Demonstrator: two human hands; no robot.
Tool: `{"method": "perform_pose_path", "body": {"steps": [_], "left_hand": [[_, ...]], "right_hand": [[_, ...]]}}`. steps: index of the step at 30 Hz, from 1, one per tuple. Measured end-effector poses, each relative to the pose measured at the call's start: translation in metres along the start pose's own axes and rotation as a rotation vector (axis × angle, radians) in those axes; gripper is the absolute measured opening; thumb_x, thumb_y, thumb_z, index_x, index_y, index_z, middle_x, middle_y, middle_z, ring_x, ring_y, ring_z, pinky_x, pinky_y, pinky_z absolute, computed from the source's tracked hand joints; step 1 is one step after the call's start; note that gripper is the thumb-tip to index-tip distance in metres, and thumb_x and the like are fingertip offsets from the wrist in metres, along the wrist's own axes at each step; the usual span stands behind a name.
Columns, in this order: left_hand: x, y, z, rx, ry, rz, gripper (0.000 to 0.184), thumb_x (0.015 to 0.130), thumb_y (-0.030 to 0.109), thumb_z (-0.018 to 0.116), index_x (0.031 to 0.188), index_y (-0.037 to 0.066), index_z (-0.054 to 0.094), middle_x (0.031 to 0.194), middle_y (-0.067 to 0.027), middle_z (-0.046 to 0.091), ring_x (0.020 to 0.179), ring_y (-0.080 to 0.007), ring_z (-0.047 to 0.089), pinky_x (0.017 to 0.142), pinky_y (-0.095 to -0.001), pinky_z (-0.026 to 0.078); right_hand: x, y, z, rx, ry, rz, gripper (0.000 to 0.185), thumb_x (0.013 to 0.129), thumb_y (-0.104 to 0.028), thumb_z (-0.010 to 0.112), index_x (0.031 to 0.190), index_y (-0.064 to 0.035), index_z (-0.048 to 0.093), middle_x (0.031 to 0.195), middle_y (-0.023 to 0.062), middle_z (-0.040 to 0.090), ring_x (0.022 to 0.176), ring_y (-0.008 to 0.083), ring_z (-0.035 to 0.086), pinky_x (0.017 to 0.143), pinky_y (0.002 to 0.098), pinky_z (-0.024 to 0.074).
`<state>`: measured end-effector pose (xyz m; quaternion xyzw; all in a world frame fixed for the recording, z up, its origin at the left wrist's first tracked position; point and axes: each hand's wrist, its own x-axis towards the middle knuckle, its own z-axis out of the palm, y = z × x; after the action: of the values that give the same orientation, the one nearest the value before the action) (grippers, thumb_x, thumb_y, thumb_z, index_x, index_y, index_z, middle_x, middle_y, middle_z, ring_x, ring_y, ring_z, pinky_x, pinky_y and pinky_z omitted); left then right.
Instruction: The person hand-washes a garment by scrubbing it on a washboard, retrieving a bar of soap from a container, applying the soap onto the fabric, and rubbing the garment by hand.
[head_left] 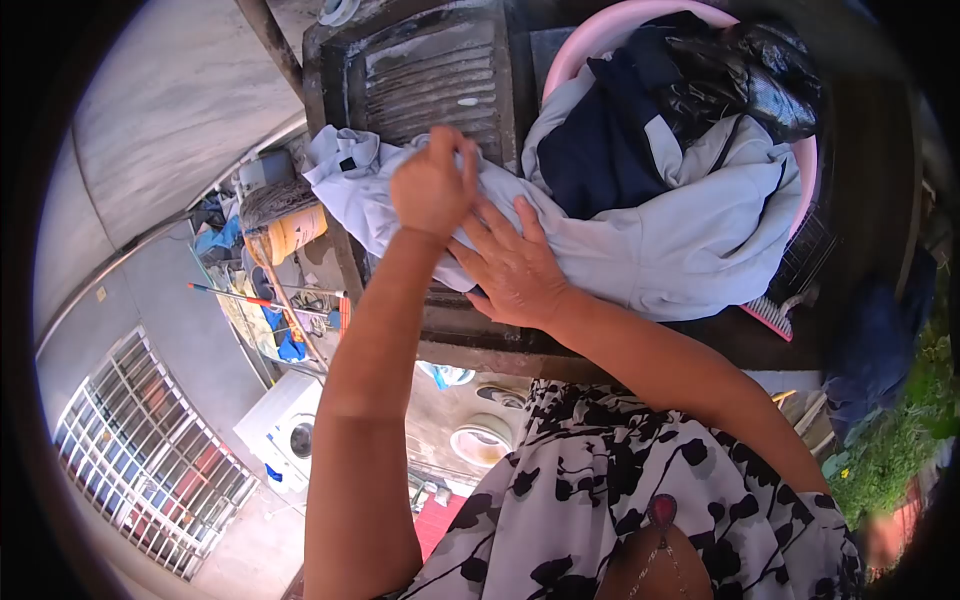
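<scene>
- Because the long pale grey cloth garment [690, 240] runs from the dark ribbed washing slab [430, 90] across to the round pink plastic basin [605, 28], its heavy bunched part could drag the rest sideways from under my hands.
- My left hand [430, 190] is curled into a loose fist over the cloth on the slab; I cannot tell how tightly it closes or whether a fold is pinched inside, so a weak hold could slip.
- My right hand [520, 265] lies open, palm down on the garment, gripping nothing; too light a press would let the cloth ruck up, and my knuckles might scrape the ridges.
- The navy cloth [610, 150] and glossy black material [740, 80] in the basin could get pulled out if tangled with the garment.
- By the near edge, the pink-backed brush [772, 322] could be knocked off by sagging folds.
</scene>
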<state>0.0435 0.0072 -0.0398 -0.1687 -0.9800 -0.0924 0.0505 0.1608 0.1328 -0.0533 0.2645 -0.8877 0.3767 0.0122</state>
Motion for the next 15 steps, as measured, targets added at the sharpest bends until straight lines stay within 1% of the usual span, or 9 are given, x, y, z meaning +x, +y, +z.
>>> {"method": "perform_pose_path", "body": {"steps": [3,5,6,7,9,10,12,14,15], "left_hand": [[-0.069,0.045,-0.051,-0.264,-0.105,0.297,0.013,0.079,0.014,0.068,0.087,0.011,0.057,0.063,-0.0084,0.059,0.051,-0.0286,0.060,0.049,-0.0405,0.048],[-0.054,-0.007,-0.023,-0.172,-0.113,0.328,0.016,0.079,0.013,0.067,0.091,0.011,0.057,0.065,-0.0088,0.061,0.051,-0.0288,0.060,0.049,-0.0404,0.048],[-0.022,-0.036,-0.008,0.024,-0.079,0.282,0.016,0.081,0.014,0.064,0.093,0.011,0.056,0.064,-0.0097,0.062,0.052,-0.0299,0.061,0.050,-0.0420,0.049],[0.019,-0.057,0.008,0.211,-0.065,0.096,0.014,0.085,0.016,0.060,0.096,0.011,0.054,0.062,-0.0111,0.063,0.053,-0.0324,0.062,0.051,-0.0444,0.051],[0.072,-0.060,0.027,0.289,0.028,-0.018,0.012,0.089,0.017,0.056,0.097,0.010,0.052,0.061,-0.0124,0.063,0.054,-0.0340,0.063,0.051,-0.0461,0.051],[0.050,-0.053,0.026,0.286,-0.003,-0.033,0.012,0.089,0.017,0.056,0.097,0.010,0.052,0.061,-0.0124,0.063,0.054,-0.0340,0.063,0.051,-0.0461,0.051],[0.027,-0.032,0.013,0.163,0.033,-0.052,0.012,0.089,0.017,0.057,0.097,0.010,0.051,0.061,-0.0124,0.063,0.053,-0.0341,0.063,0.051,-0.0463,0.050],[-0.037,0.014,-0.013,-0.177,0.018,0.116,0.013,0.084,0.016,0.062,0.095,0.012,0.055,0.063,-0.0104,0.063,0.054,-0.0322,0.062,0.051,-0.0451,0.049],[-0.061,0.032,-0.032,-0.217,-0.041,0.184,0.014,0.083,0.015,0.062,0.096,0.013,0.056,0.063,-0.0096,0.063,0.054,-0.0317,0.062,0.051,-0.0450,0.049]], "right_hand": [[-0.006,-0.001,0.013,-0.084,-0.135,0.015,0.066,0.069,-0.039,0.074,0.129,-0.0136,0.060,0.139,0.0157,0.048,0.140,0.0348,0.033,0.111,0.0654,0.0117],[-0.005,-0.002,0.004,0.031,-0.224,0.038,0.067,0.069,-0.039,0.074,0.129,-0.0136,0.060,0.140,0.0158,0.048,0.141,0.0343,0.032,0.111,0.0662,0.0097],[0.002,-0.005,-0.002,-0.002,-0.060,0.031,0.067,0.069,-0.039,0.074,0.129,-0.0129,0.059,0.141,0.0159,0.048,0.141,0.0343,0.032,0.112,0.0651,0.0093],[0.010,-0.003,0.002,-0.008,-0.052,0.032,0.067,0.069,-0.039,0.074,0.129,-0.0129,0.059,0.141,0.0159,0.048,0.141,0.0343,0.032,0.112,0.0651,0.0093],[0.006,-0.003,0.003,0.007,0.016,0.048,0.071,0.069,-0.039,0.074,0.132,-0.0117,0.056,0.142,0.0164,0.045,0.140,0.0345,0.033,0.112,0.0636,0.0110],[0.006,-0.003,-0.001,0.034,0.006,0.049,0.070,0.069,-0.039,0.075,0.131,-0.0114,0.057,0.142,0.0160,0.045,0.140,0.0335,0.033,0.112,0.0620,0.0123],[0.006,-0.004,-0.005,-0.016,-0.011,0.027,0.067,0.070,-0.039,0.074,0.129,-0.0113,0.059,0.142,0.0163,0.046,0.140,0.0343,0.033,0.111,0.0628,0.0140],[-0.001,-0.006,-0.001,0.001,-0.038,0.021,0.066,0.070,-0.040,0.074,0.128,-0.0115,0.060,0.141,0.0166,0.047,0.140,0.0348,0.033,0.111,0.0633,0.0143],[-0.006,-0.006,0.007,-0.087,-0.022,0.009,0.067,0.069,-0.040,0.075,0.128,-0.0124,0.061,0.141,0.0172,0.047,0.140,0.0349,0.033,0.110,0.0636,0.0150]]}}
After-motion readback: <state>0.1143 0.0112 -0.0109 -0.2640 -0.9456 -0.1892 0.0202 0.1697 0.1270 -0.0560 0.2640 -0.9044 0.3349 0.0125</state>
